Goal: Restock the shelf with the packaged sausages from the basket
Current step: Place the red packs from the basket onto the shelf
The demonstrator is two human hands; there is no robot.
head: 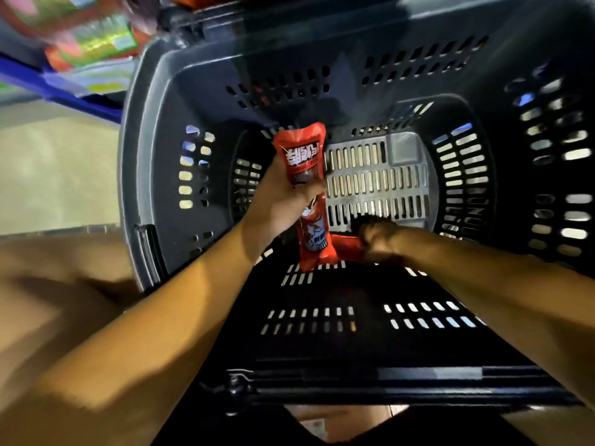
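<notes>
We are looking down into a dark plastic basket (154, 175), and it is nearly bare: through most of its slotted floor we see only the light beneath. Our left hand (277, 201) is wrapped around a red sausage pack (304, 162), fingers and thumb curled about its middle, so the pack stands almost on end with its top toward 12 o'clock. A second red pack (314, 236) appears just below it at 6 o'clock; we cannot tell whether the same hand carries it or whether it is the lower part of the same bundle. At 3 o'clock from that, our right hand (381, 239) is down at the basket floor, fingers curled onto another red pack (346, 247) lying flat there; the hand is blurred, so how firm the hold is we cannot say.

We judge the job to be close to its end: these look like the last packs left. The shelf (64, 88) shows only as a blur at 10 o'clock, holding colourful goods, so what already sits there is unclear. What remains is carrying these packs over and placing them.
</notes>
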